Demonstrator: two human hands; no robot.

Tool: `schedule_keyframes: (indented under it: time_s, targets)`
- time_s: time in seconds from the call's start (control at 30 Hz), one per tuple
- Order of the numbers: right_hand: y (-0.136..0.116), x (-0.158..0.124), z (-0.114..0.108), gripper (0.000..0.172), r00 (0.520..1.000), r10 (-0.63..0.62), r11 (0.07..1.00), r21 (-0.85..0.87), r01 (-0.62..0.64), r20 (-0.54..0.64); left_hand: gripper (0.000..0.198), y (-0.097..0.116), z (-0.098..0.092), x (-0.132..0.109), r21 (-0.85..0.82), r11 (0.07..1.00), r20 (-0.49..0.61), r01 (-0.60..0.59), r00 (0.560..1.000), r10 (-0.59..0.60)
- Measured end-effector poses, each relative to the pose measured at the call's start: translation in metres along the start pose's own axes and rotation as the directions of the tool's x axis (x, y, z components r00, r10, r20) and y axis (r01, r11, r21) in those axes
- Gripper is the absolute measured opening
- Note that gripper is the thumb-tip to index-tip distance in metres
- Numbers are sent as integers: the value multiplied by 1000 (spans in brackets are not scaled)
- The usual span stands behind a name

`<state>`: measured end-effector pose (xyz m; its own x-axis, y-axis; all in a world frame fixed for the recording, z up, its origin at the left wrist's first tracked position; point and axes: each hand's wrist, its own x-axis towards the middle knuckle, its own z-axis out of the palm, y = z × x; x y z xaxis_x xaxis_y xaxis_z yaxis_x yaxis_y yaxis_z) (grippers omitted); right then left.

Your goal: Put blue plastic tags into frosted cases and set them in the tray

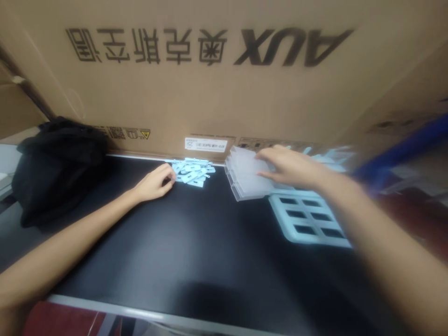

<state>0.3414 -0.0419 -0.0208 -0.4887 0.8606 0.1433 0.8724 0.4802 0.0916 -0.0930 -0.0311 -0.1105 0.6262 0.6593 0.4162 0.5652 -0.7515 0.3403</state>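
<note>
My left hand [156, 182] rests on the black table at the left edge of a pile of flat light-blue plastic pieces [193, 171]. Its fingers curl toward the thumb, and the fingertips meet the pile, so whatever they may pinch is hidden. Over a stack of translucent plastic boxes [247, 172] reaches my right hand [285, 163], slightly blurred, thumb and fingers apart. It overlaps the stack's right side; firm contact cannot be made out. Below that hand lies a light-blue frame with rectangular openings [292, 228], partly covered by my right forearm.
A large cardboard box [217, 102] with upside-down printing stands along the table's far edge. A black bag [59, 168] sits at the left. More light-blue pieces [334, 158] lie behind my right wrist. A blue bar [406, 144] slants at the right.
</note>
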Motion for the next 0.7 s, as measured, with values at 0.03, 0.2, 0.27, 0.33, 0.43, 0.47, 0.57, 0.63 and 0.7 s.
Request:
schedule_keyframes:
  time_s: [0.03,0.2,0.27,0.33,0.43,0.47,0.57,0.63,0.7]
  targets:
    - [1,1,2,40,1000,-6,1000,6,6,3,5,1,0,0,6,1000,4,1,1000,-1]
    - [-3,1,5,36,999,-36,999,37,37,-38,6,2,0,0,28,1000,26,0,1000,0]
    - [-4,-5,0,39,996,-47,997,61,51,-79,6,3,-1,0,32,999,30,-1,1000,0]
    - [-4,-16,-6,42,987,-21,996,79,34,-157,6,3,-1,0,41,999,36,-3,999,1]
    - [0,-38,-12,43,933,145,987,108,-115,-329,7,5,-1,0,65,998,51,-11,999,7]
    - [1,-45,-11,43,896,236,970,140,-197,-375,7,5,-1,0,74,997,57,-14,998,10]
    - [3,-64,-1,44,747,539,840,315,-442,-389,7,6,-2,0,96,995,68,-18,998,11]
    - [0,-71,9,49,680,670,733,416,-539,-298,7,6,-2,0,106,994,68,-20,998,13]
    - [-3,-75,18,51,642,740,648,468,-601,-201,7,6,-3,0,116,993,65,-26,998,19]
